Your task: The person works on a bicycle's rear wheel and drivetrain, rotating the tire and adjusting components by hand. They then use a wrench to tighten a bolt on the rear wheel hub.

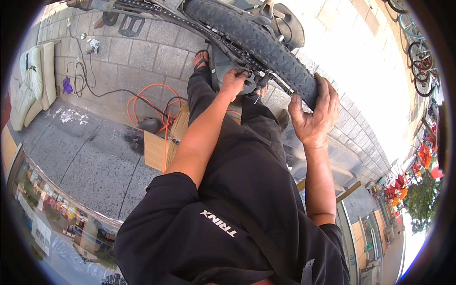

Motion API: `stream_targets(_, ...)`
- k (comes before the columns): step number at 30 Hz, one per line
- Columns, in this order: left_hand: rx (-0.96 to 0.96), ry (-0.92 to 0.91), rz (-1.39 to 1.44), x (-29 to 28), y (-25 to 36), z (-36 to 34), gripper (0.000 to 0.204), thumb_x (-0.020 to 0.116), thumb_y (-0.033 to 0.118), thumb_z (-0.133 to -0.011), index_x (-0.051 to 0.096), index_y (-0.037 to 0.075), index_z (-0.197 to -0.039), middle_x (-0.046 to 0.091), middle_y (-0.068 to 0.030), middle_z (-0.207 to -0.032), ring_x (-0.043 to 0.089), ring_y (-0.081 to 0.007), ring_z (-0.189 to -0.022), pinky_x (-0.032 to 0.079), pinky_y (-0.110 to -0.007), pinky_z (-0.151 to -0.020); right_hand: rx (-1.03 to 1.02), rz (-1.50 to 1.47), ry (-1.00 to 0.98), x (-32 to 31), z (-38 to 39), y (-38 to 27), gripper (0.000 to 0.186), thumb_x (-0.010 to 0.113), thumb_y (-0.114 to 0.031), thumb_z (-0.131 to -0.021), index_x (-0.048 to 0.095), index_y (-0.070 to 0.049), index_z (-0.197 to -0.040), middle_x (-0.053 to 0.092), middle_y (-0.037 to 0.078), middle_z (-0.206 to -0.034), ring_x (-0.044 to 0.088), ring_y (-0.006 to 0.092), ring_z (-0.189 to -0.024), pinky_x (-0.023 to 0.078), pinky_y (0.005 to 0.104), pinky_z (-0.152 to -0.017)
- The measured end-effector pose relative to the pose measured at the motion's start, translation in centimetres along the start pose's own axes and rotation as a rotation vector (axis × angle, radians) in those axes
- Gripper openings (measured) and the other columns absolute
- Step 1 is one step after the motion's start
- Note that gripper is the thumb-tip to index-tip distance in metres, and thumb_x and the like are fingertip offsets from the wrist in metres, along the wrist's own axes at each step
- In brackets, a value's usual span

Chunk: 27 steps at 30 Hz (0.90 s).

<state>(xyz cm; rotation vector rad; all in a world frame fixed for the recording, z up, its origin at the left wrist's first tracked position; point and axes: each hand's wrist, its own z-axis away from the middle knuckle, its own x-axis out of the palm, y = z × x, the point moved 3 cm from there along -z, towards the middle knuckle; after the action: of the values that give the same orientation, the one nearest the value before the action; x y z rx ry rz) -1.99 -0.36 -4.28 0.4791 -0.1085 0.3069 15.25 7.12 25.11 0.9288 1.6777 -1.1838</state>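
A bicycle wheel with a knobby black tire (256, 42) stands at the top of the head view, in front of my legs. My right hand (317, 114) is closed round the near end of the tire, thumb on one side and fingers on the other. Beside the wheel's hub, my left hand (234, 84) has its fingers bent and pressed together among dark parts; what they grip is hidden. A chain (209, 34) runs along the wheel's left side, and a black pedal (129, 26) shows farther left.
An open cardboard box (156, 148) stands left of my legs, with an orange hose (135, 102) coiled beside it. Black cables (85, 76) cross the paving. A worn beige seat (40, 83) is at far left. Several parked bicycles (420, 61) line the far right.
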Motion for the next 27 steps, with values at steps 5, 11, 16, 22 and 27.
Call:
stream_targets(5, -0.127, -0.13, -0.041, -0.5, -0.3, 0.0, 0.018, 0.064, 0.023, -0.104, 0.068, 0.007, -0.112, 0.074, -0.0017, -0.102, 0.067, -0.0128, -0.073, 0.043, -0.029, -0.06, -0.008, 0.009, 0.0, -0.1, -0.1, -0.1, 0.067, 0.079, -0.035, -0.079, 0.06, -0.001, -0.134, 0.065, 0.019, -0.117, 0.064, 0.0371, -0.101, 0.051, 0.0474, -0.088)
stream_targets(11, -0.024, -0.109, -0.13, -0.1, -0.5, -0.4, 0.024, 0.069, 0.023, -0.101, 0.065, 0.004, -0.114, 0.071, -0.0045, -0.098, 0.064, -0.0136, -0.069, 0.041, -0.027, -0.054, -0.011, 0.014, 0.006, 0.0, -0.2, -0.2, 0.067, 0.079, -0.034, -0.079, 0.06, -0.001, -0.134, 0.066, 0.019, -0.117, 0.064, 0.0372, -0.101, 0.051, 0.0473, -0.088)
stream_targets(16, 0.077, -0.008, -0.102, 0.5, -0.8, -0.5, 0.025, 0.07, 0.021, -0.099, 0.065, 0.002, -0.115, 0.07, -0.0061, -0.097, 0.064, -0.0146, -0.067, 0.04, -0.026, -0.05, -0.008, 0.01, 0.005, 0.0, -0.2, -0.2, 0.067, 0.079, -0.034, -0.079, 0.06, -0.002, -0.134, 0.066, 0.018, -0.117, 0.064, 0.0369, -0.101, 0.051, 0.0471, -0.088)
stream_targets(22, -0.284, -0.158, -0.012, -0.2, -0.5, -0.5, 0.022, 0.058, 0.021, -0.105, 0.059, 0.005, -0.12, 0.068, -0.0061, -0.101, 0.06, -0.0157, -0.062, 0.04, -0.027, -0.049, -0.006, 0.014, 0.011, 0.1, 0.0, -0.1, 0.067, 0.079, -0.034, -0.078, 0.061, -0.002, -0.134, 0.065, 0.018, -0.118, 0.064, 0.0364, -0.101, 0.051, 0.0471, -0.088)
stream_targets(27, -0.084, -0.032, 0.1, 1.2, -1.9, 0.8, 0.028, 0.052, 0.031, -0.105, 0.06, 0.008, -0.119, 0.061, -0.003, -0.1, 0.055, -0.0156, -0.067, 0.038, -0.028, -0.05, -0.005, 0.007, 0.008, 0.2, 0.1, 0.0, 0.067, 0.079, -0.034, -0.078, 0.06, -0.002, -0.134, 0.065, 0.018, -0.118, 0.064, 0.0363, -0.101, 0.051, 0.0471, -0.088)
